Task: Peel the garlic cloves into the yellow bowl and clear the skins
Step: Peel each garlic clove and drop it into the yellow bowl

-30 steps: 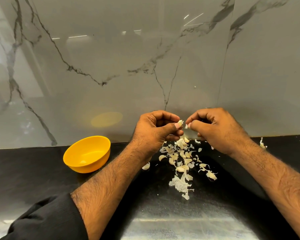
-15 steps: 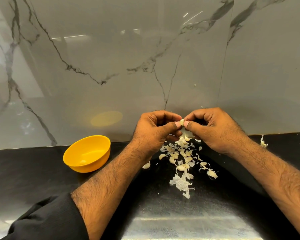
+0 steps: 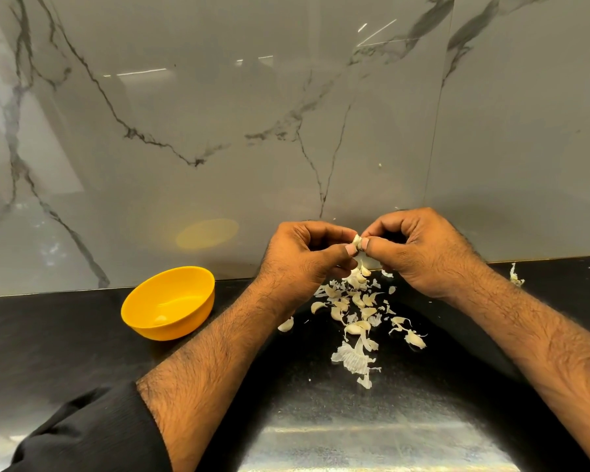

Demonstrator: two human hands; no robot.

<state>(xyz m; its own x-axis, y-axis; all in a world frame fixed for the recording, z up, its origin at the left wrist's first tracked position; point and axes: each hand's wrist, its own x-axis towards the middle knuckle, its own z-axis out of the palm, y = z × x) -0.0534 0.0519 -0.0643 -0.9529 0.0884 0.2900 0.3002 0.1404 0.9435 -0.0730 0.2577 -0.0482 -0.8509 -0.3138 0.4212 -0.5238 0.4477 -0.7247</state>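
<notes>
A small garlic clove point(image 3: 356, 240) is pinched between both hands above the black counter. My left hand point(image 3: 302, 258) holds it with thumb and curled fingers, and my right hand point(image 3: 416, 248) pinches its other side. Below the hands lies a scatter of garlic cloves and papery skins point(image 3: 355, 321). The yellow bowl point(image 3: 169, 303) stands to the left on the counter, apart from both hands, with one pale clove point(image 3: 160, 320) visible inside.
A glossy marble wall point(image 3: 286, 131) rises right behind the counter. One stray skin point(image 3: 515, 275) lies at the far right by the wall. A loose clove point(image 3: 286, 324) sits beside my left forearm. The black counter point(image 3: 48, 352) stretches left and forward.
The two hands have come together: the small gap between the thumbs a second ago is gone, and both now pinch the same clove.
</notes>
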